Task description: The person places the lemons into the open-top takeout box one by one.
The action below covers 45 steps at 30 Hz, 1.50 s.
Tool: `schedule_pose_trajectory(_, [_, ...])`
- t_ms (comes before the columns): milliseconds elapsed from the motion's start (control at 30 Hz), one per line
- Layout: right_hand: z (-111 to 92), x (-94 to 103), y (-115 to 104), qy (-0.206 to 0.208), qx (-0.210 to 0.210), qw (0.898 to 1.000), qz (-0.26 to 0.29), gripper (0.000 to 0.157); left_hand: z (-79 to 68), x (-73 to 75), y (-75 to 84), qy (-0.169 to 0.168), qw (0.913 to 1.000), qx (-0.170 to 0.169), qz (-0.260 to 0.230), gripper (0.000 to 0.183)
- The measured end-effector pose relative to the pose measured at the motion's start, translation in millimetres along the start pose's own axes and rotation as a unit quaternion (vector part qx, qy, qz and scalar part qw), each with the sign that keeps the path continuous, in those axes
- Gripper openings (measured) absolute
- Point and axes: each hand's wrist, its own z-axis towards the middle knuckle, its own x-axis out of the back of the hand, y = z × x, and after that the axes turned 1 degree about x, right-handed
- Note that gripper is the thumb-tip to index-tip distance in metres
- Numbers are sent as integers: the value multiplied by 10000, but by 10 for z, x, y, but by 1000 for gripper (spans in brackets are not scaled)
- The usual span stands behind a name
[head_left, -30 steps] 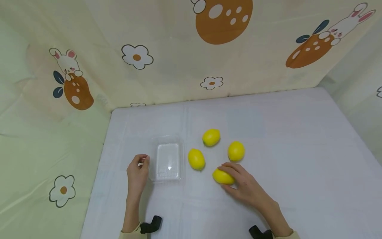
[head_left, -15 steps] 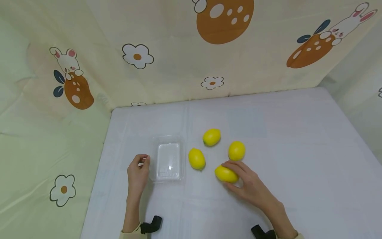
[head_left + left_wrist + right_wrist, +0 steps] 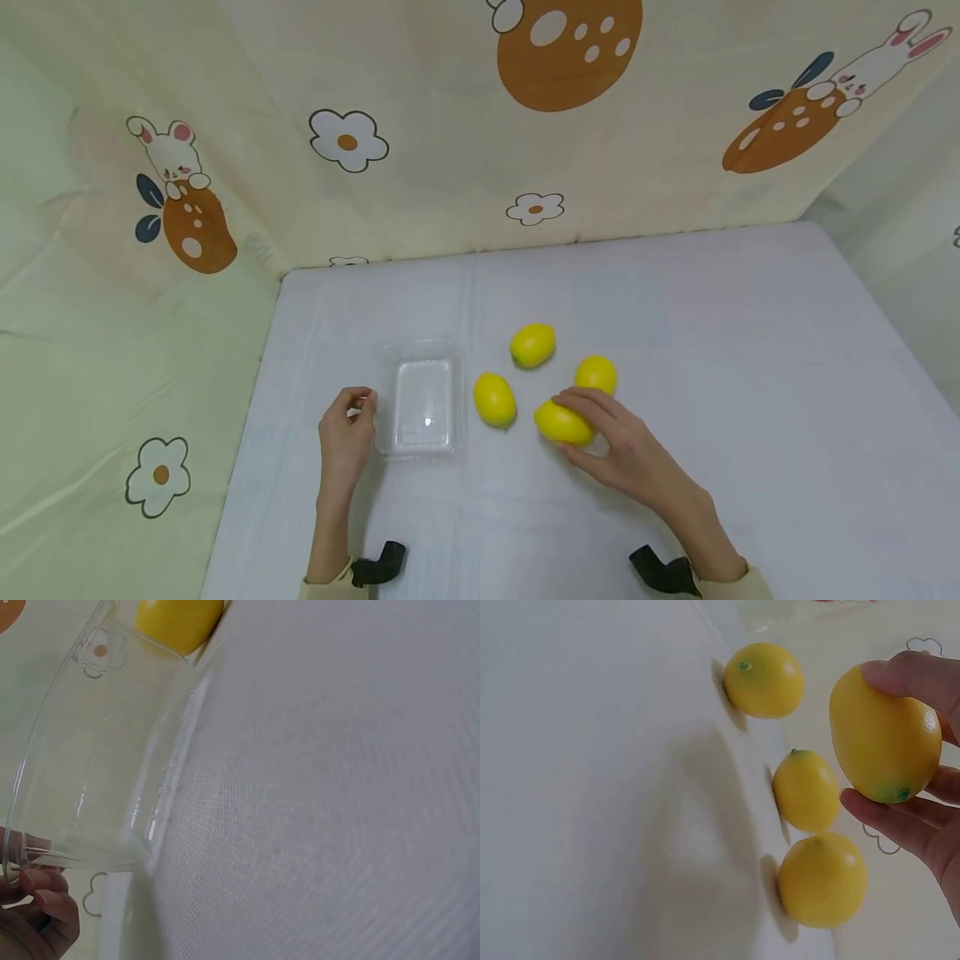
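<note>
A lemon (image 3: 564,423) is gripped between the thumb and fingers of my right hand (image 3: 630,454). In the right wrist view this lemon (image 3: 885,739) hangs above the table, its green-marked end toward the thumb side. Three more lemons lie on the cloth: one nearest the box (image 3: 494,400), one farther back (image 3: 532,345), and one partly hidden behind my right hand (image 3: 597,374). My left hand (image 3: 348,429) pinches the left rim of a clear plastic box (image 3: 423,404), which stands upright on the table. The left wrist view shows the fingertips on the box's rim (image 3: 30,859).
A white cloth covers the table (image 3: 750,375). Patterned curtains (image 3: 420,192) with rabbits and flowers hang behind it and at both sides. Dark wrist mounts (image 3: 378,564) sit at both sleeves.
My right hand has raised the lemon off the table, shifting first slightly right, then back left and farther from me. My left hand and the box have stayed put.
</note>
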Motion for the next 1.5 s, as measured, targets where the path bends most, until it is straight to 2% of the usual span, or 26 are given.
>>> schedule_pose_trajectory(300, [234,11,-86,-23,128,9998,-171,69,3,11,3,24,10000,53,31,19])
schedule_pose_trajectory(567, [416,-37,-130,-30,413,9991,-31,66,9,20,-15,76,9999,-7,75,17])
schedule_pose_trajectory(967, [708,-164,-131,147,836,9964,-54,69,36,21,5,97,9998,-165,55,16])
schedule_pose_trajectory(1133, [828,-232,-126,211,1008,9947,54,66,39,22,1,34,9999,-95,62,17])
schedule_pose_trajectory(1500, [1093,-389,-250,-201,875,9951,413,59,17,27,2,-15,9999,-41,126,18])
